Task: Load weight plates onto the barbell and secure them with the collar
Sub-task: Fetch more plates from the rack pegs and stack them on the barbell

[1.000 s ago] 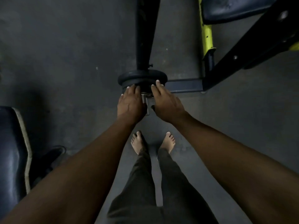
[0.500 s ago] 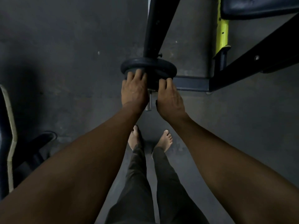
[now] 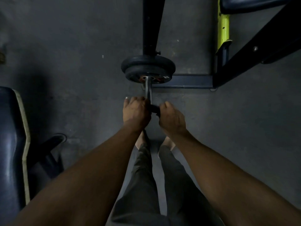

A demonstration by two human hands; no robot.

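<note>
My left hand and right hand both grip the dark collar at the tip of the barbell sleeve (weight plates sit further up).

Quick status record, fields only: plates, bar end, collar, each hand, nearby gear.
plates: weight plates stacked on the barbell sleeve
bar end: bare metal between plates and hands
collar: dark collar at the sleeve tip, apart from the plates
left hand: left hand closed at the sleeve tip
right hand: right hand gripping the collar
nearby: padded bench at left
</note>
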